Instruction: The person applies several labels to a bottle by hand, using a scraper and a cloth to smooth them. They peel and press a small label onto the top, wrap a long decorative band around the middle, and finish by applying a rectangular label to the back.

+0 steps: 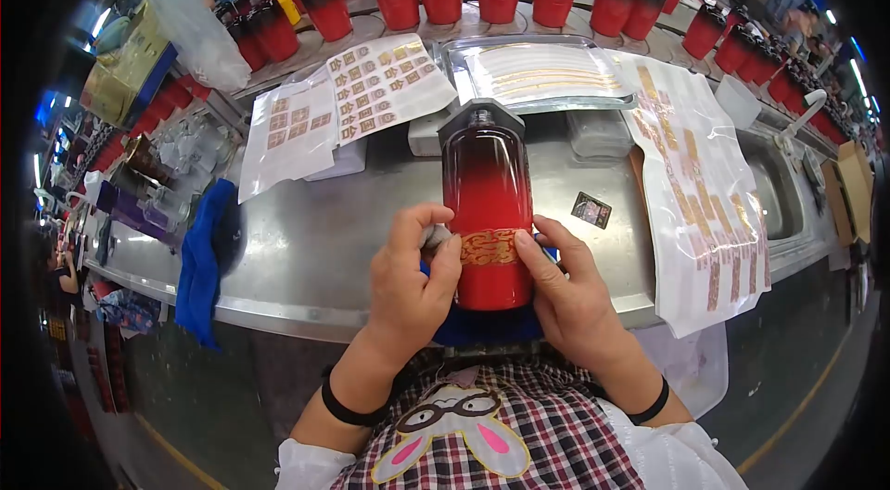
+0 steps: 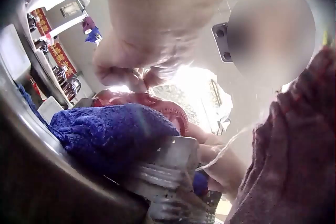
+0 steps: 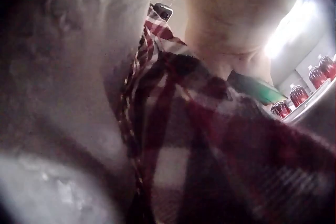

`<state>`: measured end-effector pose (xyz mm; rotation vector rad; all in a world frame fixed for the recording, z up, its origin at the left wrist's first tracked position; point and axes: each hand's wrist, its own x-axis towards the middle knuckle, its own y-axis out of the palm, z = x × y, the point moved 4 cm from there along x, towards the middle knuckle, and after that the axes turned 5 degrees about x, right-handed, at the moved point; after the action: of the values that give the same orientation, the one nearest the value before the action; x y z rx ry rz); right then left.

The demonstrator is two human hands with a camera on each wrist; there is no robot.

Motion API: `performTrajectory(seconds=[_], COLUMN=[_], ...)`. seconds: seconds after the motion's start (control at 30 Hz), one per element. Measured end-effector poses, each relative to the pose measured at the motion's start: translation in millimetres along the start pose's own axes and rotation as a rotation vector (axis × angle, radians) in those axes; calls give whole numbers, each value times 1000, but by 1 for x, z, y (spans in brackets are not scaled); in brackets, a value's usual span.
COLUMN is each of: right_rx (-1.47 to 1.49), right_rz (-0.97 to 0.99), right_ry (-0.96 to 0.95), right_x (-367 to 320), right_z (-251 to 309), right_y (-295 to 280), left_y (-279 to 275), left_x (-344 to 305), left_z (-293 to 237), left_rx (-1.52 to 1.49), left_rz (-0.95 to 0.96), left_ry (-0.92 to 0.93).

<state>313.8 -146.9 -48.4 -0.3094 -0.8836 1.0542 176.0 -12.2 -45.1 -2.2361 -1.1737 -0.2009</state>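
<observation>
I have the bottle (image 1: 484, 175) at the counter's (image 1: 306, 254) edge, left hand (image 1: 406, 286) curled round a grey wad (image 1: 434, 235) beside it, right hand (image 1: 579, 300) gripping its side, thumb on the gold band (image 1: 489, 247). I'd press lightly from the middle outward, band level.

Print on the dark card (image 1: 591, 210) is unreadably small, the underside of the bottle (image 1: 486, 179) hidden.
</observation>
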Motion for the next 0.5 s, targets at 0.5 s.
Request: performTrajectory(seconds=[0.5], right_rx=[1], right_rz=[3], right_ry=[8], right_x=[0], right_z=[1], right_y=[1], left_y=[2], left_x=[-2], left_z=[-2], left_rx=[17], left_rz=[-87], left_ry=[27])
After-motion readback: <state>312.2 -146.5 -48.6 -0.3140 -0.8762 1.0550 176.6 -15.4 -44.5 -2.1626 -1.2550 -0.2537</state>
